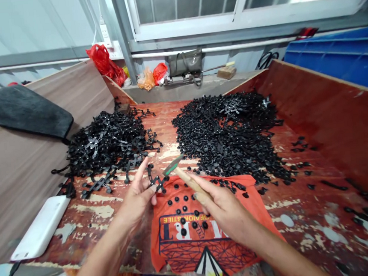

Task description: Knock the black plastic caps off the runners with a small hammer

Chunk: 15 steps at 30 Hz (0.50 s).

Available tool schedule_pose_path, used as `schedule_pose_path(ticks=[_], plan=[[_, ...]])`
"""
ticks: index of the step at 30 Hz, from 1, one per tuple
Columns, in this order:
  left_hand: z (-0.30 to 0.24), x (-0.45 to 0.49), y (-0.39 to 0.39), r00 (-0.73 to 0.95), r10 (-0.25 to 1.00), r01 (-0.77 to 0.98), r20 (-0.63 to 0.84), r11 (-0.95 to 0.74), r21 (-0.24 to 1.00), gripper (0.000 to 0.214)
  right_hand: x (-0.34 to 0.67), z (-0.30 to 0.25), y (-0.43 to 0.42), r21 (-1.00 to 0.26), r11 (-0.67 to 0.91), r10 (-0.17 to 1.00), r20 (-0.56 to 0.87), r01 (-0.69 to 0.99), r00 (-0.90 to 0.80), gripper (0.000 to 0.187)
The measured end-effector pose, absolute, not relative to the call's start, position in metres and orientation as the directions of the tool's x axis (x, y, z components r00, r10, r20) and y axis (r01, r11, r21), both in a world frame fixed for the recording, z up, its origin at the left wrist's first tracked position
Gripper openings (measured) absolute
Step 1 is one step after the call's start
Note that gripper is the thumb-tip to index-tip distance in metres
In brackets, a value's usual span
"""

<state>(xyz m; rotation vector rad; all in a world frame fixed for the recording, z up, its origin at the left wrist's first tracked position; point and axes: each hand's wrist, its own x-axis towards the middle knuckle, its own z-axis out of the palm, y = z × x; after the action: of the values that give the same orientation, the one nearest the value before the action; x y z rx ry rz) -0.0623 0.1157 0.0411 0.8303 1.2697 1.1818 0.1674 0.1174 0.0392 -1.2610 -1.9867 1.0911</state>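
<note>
Farthest left of the hands lies a white power bank [40, 228]. The left hand [138, 200] pinches a black sprue piece [157, 182] (other fingers spread), a heap of sprues [107, 142] beyond it. The right hand [224, 211] is closed round a wooden-handled tool [184, 177], its green tip just beside the piece, over an orange cloth [180, 241]. Black caps [228, 130] are heaped beyond it.

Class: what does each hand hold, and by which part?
The left hand pinches a black plastic strip by one end. The right hand holds a tool by its wooden handle.
</note>
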Motion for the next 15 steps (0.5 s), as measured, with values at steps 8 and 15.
schedule_pose_path(ticks=[8,15], plan=[[0.044,-0.029,0.100,-0.052,0.934,-0.501,-0.353,0.281,0.818,0.050,0.121,0.046,0.132,-0.843,0.301,0.915,0.123,0.446,-0.385,0.015],[0.040,-0.053,0.097,0.076,0.902,-0.213,-0.424,0.430,0.877,0.042,0.118,0.048,0.135,-0.828,0.373,0.863,0.144,0.418,-0.484,0.017]])
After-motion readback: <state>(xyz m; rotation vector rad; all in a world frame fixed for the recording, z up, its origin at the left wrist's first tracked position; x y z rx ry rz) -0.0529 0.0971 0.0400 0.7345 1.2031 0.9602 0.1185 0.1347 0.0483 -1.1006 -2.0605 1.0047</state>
